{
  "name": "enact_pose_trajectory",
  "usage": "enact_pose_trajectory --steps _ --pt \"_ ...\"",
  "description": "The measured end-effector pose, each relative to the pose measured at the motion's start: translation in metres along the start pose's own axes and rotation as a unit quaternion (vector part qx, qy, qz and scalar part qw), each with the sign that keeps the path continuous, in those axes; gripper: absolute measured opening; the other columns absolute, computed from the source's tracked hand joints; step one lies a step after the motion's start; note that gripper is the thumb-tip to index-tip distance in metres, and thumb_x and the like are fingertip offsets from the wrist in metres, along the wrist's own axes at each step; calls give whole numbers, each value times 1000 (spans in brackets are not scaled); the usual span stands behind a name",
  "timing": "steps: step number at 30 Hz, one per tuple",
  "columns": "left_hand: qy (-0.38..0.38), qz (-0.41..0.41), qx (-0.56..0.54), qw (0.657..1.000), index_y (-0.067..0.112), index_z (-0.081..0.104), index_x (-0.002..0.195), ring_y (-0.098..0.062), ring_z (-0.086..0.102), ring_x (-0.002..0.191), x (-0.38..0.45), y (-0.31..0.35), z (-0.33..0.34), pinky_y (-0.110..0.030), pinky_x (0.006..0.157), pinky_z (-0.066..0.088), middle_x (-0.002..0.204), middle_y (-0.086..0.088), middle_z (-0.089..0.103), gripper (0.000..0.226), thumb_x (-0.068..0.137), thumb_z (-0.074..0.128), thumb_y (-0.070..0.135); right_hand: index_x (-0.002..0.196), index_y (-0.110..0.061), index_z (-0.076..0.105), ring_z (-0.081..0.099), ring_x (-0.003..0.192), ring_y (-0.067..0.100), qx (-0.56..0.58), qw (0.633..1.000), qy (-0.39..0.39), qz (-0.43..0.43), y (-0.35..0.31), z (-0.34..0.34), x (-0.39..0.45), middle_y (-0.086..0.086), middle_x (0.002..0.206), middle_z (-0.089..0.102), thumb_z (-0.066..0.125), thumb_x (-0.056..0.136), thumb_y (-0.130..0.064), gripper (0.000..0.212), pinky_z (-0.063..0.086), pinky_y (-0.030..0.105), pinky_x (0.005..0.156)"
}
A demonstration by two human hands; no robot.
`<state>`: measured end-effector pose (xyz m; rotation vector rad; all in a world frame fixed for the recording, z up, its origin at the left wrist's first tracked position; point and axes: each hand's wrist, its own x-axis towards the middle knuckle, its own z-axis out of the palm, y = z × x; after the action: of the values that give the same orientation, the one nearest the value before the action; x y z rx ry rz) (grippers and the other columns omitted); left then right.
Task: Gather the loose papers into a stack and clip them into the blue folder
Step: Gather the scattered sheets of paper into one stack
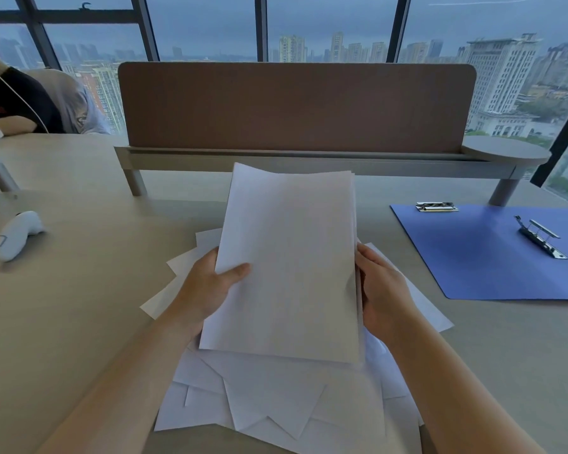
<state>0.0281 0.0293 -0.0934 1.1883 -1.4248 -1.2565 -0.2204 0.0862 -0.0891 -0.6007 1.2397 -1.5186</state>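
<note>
I hold a stack of white papers raised above the desk, tilted toward me. My left hand grips its left edge with the thumb on top. My right hand grips the right edge, fingers behind the sheets. More loose white papers lie scattered on the desk beneath the stack. The blue folder lies open and flat at the right, with a metal clip on its inner face and a second metal clip at its top edge.
A brown divider panel on a raised shelf stands across the back of the desk. A white controller lies at the left. Another person sits at the far left. Windows are behind.
</note>
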Motion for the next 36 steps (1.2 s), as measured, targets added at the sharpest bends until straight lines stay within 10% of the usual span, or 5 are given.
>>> enact_pose_trajectory --steps 5,20,25,29,36 --pt "37 49 33 998 32 41 144 -6 69 101 5 -5 -2 -26 81 53 130 11 62 73 84 78 15 110 -16 74 75 96 29 -33 998 -26 48 -1 5 -6 10 103 79 59 99 -37 28 59 46 87" --pt "76 -134 -222 963 11 73 97 -22 73 73 17 -9 -22 -35 72 63 94 -9 78 19 84 73 24 99 -20 76 73 98 22 -155 986 -45 -45 -2 9 -14 5 96 80 52 101 -42 32 55 37 90" --pt "-5 -127 -534 836 0 67 99 -9 64 48 18 -22 -36 -17 44 51 83 -10 72 88 16 95 -6 134 -26 60 56 127 19 -560 822 -3 -100 11 2 -5 -5 132 64 61 85 -65 63 44 35 101" --pt "44 -151 -498 853 6 60 95 -6 59 43 18 -14 -27 -15 41 47 88 -4 57 11 85 63 1 155 -23 27 25 150 19 -698 708 -42 -99 15 7 -14 -3 159 34 56 64 -89 116 18 39 121" --pt "35 -158 -493 855 5 59 95 -5 55 41 16 -13 -22 -14 40 46 85 -3 53 17 101 43 8 145 -20 38 39 140 24 -730 674 -45 -100 6 17 -26 -2 147 49 60 49 -94 124 27 40 114"
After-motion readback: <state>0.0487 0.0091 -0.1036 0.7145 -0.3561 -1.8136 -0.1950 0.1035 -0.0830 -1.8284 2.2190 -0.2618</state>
